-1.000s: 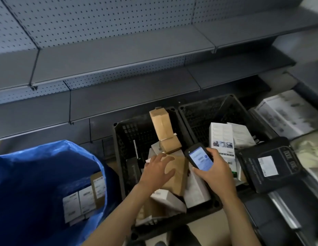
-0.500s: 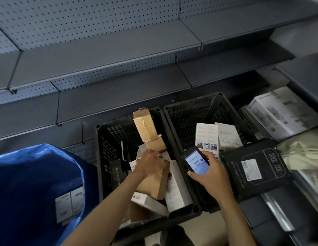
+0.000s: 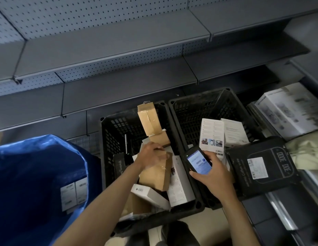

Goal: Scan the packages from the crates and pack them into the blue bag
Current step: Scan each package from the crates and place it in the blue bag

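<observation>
In the left crate — a plain brown taped box.

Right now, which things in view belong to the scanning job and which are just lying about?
Job: left hand gripping the brown box; right hand holding the scanner; left crate; right crate; blue bag.
Lying about: grey shelving; large white box; cream cloth.

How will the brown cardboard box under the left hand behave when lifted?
Probably stiff: the brown box shows flat faces and sharp edges under the left hand. Its glossy tape may feel slippery. One hand grips it, so it is likely light.
</observation>
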